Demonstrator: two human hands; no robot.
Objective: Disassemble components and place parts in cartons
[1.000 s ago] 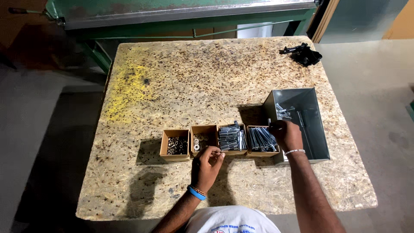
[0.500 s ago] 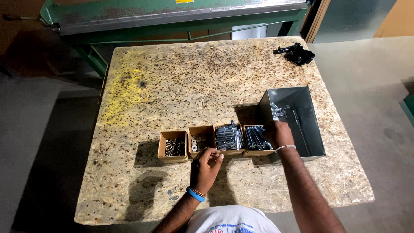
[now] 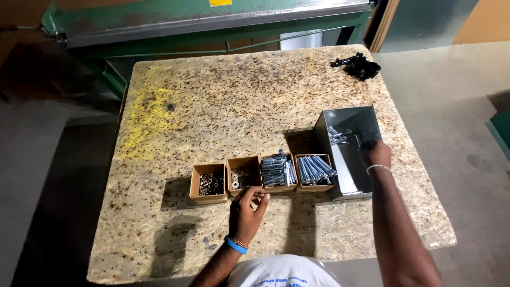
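Speckled stone table [image 3: 223,95], four cardboard boxes [image 3: 263,172] of bolts and washers in a row, left hand [image 3: 247,210] loosely curled just before the washer box, right hand [image 3: 376,153] inside grey metal bin [image 3: 345,114] beside the row, grasp hidden.

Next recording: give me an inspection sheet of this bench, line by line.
Surface: speckled stone-patterned tabletop, yellow stain at left.
Job's things: four small brown cardboard boxes in a row, holding nuts, washers, and silver bolts; open grey metal bin with a few bolts inside.
Clutter: black object at far right corner.
Grippers: left hand by the washer box, closed state unclear; right hand inside the bin, grasp hidden.
Cables: nothing seen.
Surroundings: green metal machine behind, concrete floor.
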